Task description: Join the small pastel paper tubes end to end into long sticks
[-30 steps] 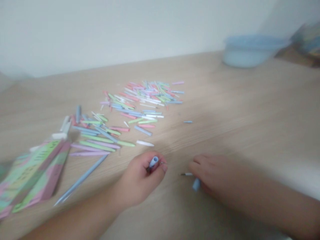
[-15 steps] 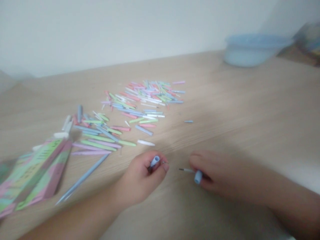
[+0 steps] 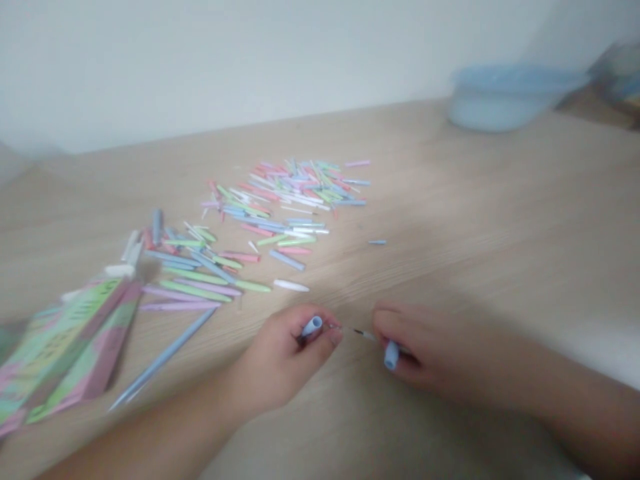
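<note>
A pale blue pen barrel [image 3: 313, 326] stands upright in the left hand [image 3: 285, 357], which is curled closed around it, with the fingers gripping its lower part and its open end showing above them. A small metal pen tip [image 3: 333, 327] pokes out just past the fingertips, toward the right hand [image 3: 420, 350]. That hand is also nearly closed, pinching a short pale blue pen piece [image 3: 391, 355] against the fingers, and a thin pen refill [image 3: 363, 333] runs from it toward the left hand. The refill's end comes very close to the metal tip, but the blur hides whether they touch. Both hands rest low over the wooden tabletop [image 3: 500, 233]. Beyond them lies a loose scatter of pastel pen parts [image 3: 280, 207], with a long pale blue pen [image 3: 163, 360] and a pastel-printed box [image 3: 65, 347] to the left, and a pale blue plastic tub [image 3: 505, 100] at the far edge.
</note>
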`<control>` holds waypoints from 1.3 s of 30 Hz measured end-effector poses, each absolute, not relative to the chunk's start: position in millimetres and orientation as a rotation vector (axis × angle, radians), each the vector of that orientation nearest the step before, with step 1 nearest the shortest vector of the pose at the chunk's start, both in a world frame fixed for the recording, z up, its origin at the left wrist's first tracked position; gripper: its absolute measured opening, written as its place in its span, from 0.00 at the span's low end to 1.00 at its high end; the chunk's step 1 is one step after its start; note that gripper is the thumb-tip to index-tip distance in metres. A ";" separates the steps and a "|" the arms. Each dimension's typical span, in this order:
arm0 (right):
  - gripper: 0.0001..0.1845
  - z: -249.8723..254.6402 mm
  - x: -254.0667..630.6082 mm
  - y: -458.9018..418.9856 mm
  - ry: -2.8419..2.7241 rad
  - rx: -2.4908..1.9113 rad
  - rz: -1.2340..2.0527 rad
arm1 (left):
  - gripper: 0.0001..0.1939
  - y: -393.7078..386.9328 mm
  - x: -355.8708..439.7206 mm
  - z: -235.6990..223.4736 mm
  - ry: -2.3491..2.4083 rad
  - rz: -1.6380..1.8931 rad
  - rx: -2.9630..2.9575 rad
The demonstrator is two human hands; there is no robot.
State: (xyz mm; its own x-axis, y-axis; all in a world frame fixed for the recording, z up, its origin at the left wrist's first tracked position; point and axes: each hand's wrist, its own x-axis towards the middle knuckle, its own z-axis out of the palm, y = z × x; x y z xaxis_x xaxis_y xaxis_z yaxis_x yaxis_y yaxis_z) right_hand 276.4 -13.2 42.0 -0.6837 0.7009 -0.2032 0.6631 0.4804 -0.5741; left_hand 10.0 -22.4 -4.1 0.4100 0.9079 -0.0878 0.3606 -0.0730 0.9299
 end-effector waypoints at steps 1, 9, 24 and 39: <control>0.07 41.2 276.6 -13.0 -2.661 -1.213 0.973 | 0.12 -22.3 9.9 -4.1 1.134 0.667 1.645; 0.07 42.8 276.2 -14.8 -2.665 -1.209 0.932 | 0.11 -20.2 11.5 0.0 1.163 0.642 1.694; 0.08 46.5 274.7 -17.4 -2.706 -1.150 0.947 | 0.09 -21.9 10.8 1.4 1.178 0.603 1.784; 0.12 47.2 270.4 -19.2 -2.635 -1.192 1.073 | 0.06 -21.5 10.6 3.0 1.096 0.655 1.916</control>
State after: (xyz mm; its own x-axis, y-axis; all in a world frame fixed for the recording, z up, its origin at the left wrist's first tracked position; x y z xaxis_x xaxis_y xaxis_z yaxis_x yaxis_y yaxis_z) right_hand 270.4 -19.2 47.2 -0.6999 0.6794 -0.2204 0.6400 0.4596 -0.6158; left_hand 10.6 -21.5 3.0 0.4873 0.8723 0.0410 0.4490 -0.2905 0.8450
